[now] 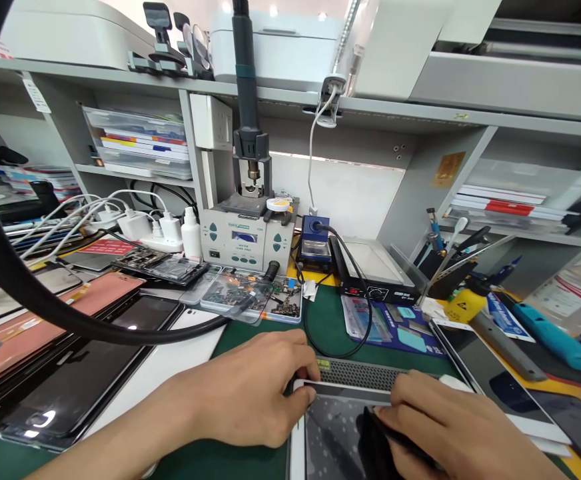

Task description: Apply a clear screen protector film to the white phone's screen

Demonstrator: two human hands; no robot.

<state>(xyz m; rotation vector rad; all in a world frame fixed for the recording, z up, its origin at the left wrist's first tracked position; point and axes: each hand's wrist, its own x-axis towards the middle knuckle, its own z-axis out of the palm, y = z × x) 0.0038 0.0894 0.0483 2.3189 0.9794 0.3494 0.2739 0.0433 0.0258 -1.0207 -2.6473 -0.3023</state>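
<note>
A white-framed tablet [333, 427] lies at the bottom centre, its dark screen covered in pale spots. My left hand [258, 383] is closed at its upper left corner, thumb and fingers pinching the edge. Over the right part of the screen, my right hand [450, 423] is closed on a black, thin thing [370, 420] that looks like a cloth. The palm hides much of this black thing, and the tablet's lower part runs out of the picture. Just beyond the tablet's top edge lies a grey perforated strip [365, 375].
Stacked phones and screens [135, 333] lie left. A black hose [180, 333] arches in front of them. Behind stand a hot-air station [248, 243], a parts box [275, 300], a soldering stand [315, 240] and a heating plate [380, 270]. Another white tablet [495, 380] lies right.
</note>
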